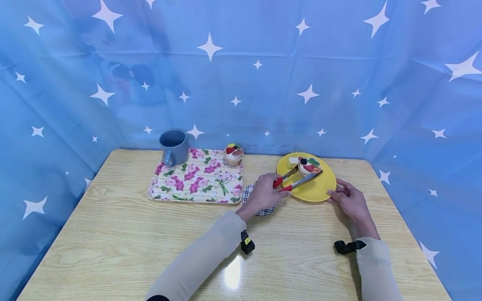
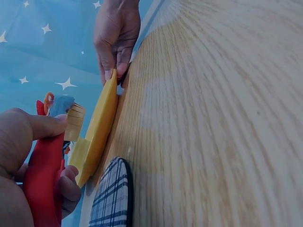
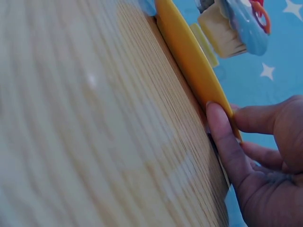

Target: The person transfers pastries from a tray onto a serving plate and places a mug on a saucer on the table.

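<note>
My left hand (image 1: 263, 193) grips red-handled metal tongs (image 1: 306, 179), whose tips squeeze the sides of a fruit-topped cupcake (image 1: 309, 168). The cupcake is held above a round yellow plate (image 1: 318, 191); a gap below the cupcake (image 3: 222, 33) shows in the right wrist view. On the plate sits a small pale-yellow block (image 1: 292, 162). My right hand (image 1: 353, 203) pinches the plate's right rim between thumb and fingers. In the left wrist view, thumb and fingers wrap the red handle (image 2: 45, 177).
Left of the plate lies a floral tray (image 1: 188, 200) carrying a blue-grey mug (image 1: 177, 147) and another fruit-topped cupcake (image 1: 233, 156). A checked coaster (image 1: 266, 211) lies partly under my left hand. Behind the wooden table (image 1: 293, 251) hangs a blue star-patterned curtain (image 1: 233, 79).
</note>
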The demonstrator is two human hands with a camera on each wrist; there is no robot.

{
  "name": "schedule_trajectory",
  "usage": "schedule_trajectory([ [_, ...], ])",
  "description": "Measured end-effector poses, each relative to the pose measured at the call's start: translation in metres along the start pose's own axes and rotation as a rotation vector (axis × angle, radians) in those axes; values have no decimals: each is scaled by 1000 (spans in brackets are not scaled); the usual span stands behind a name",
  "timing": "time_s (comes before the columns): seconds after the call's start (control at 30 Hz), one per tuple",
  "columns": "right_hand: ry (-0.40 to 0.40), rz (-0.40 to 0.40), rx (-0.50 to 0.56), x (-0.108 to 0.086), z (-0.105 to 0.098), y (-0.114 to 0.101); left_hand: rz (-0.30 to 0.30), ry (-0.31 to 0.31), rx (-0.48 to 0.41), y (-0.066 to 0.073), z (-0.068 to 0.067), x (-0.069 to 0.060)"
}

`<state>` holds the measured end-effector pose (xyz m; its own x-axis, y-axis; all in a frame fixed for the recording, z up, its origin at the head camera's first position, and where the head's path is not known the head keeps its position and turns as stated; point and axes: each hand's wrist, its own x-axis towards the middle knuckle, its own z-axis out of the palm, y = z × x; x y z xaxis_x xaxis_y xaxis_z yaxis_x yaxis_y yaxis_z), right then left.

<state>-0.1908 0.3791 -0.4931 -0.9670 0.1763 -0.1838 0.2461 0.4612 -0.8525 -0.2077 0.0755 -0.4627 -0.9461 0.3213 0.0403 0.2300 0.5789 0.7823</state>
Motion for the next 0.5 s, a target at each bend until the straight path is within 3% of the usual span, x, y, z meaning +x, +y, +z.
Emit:
schedule_trajectory([
  [0.37, -6, 10, -4, -1, 1, -2, -45, -3, 14, 8, 7, 5],
  [0.5, -10, 5, 7, 0, 0, -2, -30, 0, 21, 8, 11, 9],
])
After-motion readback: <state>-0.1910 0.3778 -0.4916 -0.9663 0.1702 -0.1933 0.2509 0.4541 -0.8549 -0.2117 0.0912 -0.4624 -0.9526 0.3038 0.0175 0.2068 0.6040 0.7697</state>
